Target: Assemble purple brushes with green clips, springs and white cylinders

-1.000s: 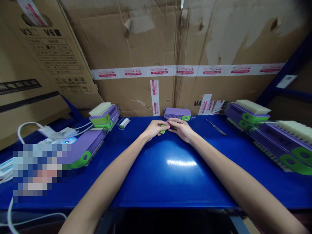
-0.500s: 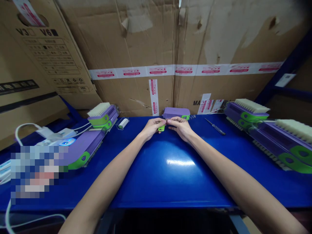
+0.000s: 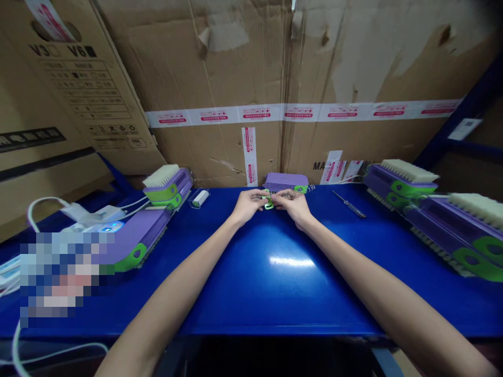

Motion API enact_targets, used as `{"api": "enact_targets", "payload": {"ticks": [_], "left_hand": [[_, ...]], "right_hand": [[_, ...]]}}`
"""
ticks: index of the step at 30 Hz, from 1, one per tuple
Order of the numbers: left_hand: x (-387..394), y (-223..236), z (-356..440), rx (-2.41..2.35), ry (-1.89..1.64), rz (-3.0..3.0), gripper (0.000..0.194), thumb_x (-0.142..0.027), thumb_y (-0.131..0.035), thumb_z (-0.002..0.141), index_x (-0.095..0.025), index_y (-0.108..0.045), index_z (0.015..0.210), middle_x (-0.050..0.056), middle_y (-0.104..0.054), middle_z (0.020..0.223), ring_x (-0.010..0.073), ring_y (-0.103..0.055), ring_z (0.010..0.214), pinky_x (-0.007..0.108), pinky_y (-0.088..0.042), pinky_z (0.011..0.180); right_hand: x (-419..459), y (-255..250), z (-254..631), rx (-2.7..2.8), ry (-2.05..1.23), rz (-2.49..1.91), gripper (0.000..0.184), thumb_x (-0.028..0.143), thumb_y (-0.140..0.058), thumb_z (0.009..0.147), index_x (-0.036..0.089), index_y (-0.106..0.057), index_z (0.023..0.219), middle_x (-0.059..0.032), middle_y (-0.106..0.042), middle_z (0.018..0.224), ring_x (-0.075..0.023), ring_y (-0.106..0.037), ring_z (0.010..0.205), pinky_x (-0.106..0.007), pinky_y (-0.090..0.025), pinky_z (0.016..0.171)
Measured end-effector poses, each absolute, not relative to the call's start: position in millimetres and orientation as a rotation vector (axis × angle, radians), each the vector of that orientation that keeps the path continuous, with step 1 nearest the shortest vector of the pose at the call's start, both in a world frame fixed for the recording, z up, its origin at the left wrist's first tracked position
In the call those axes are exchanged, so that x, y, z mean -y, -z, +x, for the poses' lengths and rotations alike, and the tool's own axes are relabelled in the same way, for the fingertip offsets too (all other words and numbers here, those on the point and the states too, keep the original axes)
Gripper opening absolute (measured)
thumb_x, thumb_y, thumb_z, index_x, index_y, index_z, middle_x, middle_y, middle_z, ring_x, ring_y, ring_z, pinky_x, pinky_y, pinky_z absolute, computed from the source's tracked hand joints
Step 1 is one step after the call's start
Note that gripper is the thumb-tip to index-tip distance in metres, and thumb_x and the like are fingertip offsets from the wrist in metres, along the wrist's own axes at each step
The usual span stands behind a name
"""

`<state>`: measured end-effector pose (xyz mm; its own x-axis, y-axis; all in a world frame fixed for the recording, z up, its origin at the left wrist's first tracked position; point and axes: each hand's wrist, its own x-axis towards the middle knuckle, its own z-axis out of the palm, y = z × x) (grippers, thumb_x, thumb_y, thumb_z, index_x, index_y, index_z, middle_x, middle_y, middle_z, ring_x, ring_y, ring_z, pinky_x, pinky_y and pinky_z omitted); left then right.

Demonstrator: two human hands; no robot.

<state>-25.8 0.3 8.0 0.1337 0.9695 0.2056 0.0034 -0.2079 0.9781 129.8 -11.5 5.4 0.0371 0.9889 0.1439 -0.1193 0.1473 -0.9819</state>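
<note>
A small bright green plastic piece (image 3: 269,205) with an opening in it is pinched in the fingers of my left hand (image 3: 248,206). My right hand (image 3: 293,205) is closed against it from the other side, its fingertips meeting the piece; whether they also hold something small and metallic is too tiny to tell. Just behind my hands a purple brush body (image 3: 286,180) with a green end lies against the cardboard. A coiled spring (image 3: 311,188) shows at its right end.
A screwdriver (image 3: 349,205) lies to the right on the blue table (image 3: 243,293). Purple-and-green brushes with pale bristles (image 3: 408,172) stand at the right, more (image 3: 162,175) at the left. A small clear case (image 3: 199,198), white plugs and cables (image 3: 84,213) are at the left. Cardboard (image 3: 220,146) walls the back.
The green piece has turned between my fingers, so its opening now shows more and it sits slightly further right. The view has shifted slightly.
</note>
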Motion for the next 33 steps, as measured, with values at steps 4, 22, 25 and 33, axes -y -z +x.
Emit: {"api": "enact_targets", "payload": {"ticks": [4,22,25,33], "left_hand": [[1.8,-7.0,-21.8,-1.006,-1.242,1.446,0.028,-0.021,-0.081,0.056,-0.011,-0.068,0.079,0.006,-0.070,0.072,0.0169,-0.065,0.068,0.026,-0.051,0.060],[-0.7,-2.5,-20.0,-0.945,-1.230,1.393,0.026,-0.031,-0.078,0.061,-0.012,-0.064,0.072,0.003,-0.067,0.071,0.0137,-0.063,0.069,0.029,-0.050,0.071],[-1.7,1.1,-16.8,-0.992,-1.263,1.481,0.016,-0.022,-0.073,0.066,-0.012,-0.063,0.075,0.004,-0.067,0.072,0.0151,-0.065,0.071,0.031,-0.051,0.074],[-0.9,8.9,-13.3,-1.114,-1.321,1.754,0.026,-0.009,-0.058,0.076,-0.014,-0.063,0.101,0.010,-0.071,0.099,0.0209,-0.068,0.094,0.034,-0.052,0.087]], "right_hand": [[10.2,-3.2,129.4,1.154,-1.121,-1.025,0.037,0.042,-0.083,0.053,0.017,-0.063,0.072,-0.0005,-0.067,0.061,-0.0147,-0.064,0.061,-0.025,-0.049,0.058],[6.9,-2.9,132.0,1.162,-1.177,-0.993,0.036,0.040,-0.082,0.053,0.018,-0.063,0.073,-0.0020,-0.068,0.062,-0.0165,-0.066,0.061,-0.029,-0.054,0.062],[4.4,1.0,132.3,1.241,-1.037,-0.980,0.036,0.040,-0.082,0.052,0.018,-0.063,0.073,-0.0026,-0.068,0.064,-0.0172,-0.065,0.062,-0.031,-0.053,0.063],[3.3,6.0,132.5,1.446,-0.804,-0.996,0.035,0.045,-0.077,0.057,0.018,-0.063,0.075,-0.0054,-0.070,0.073,-0.0204,-0.065,0.070,-0.033,-0.051,0.067]]}}
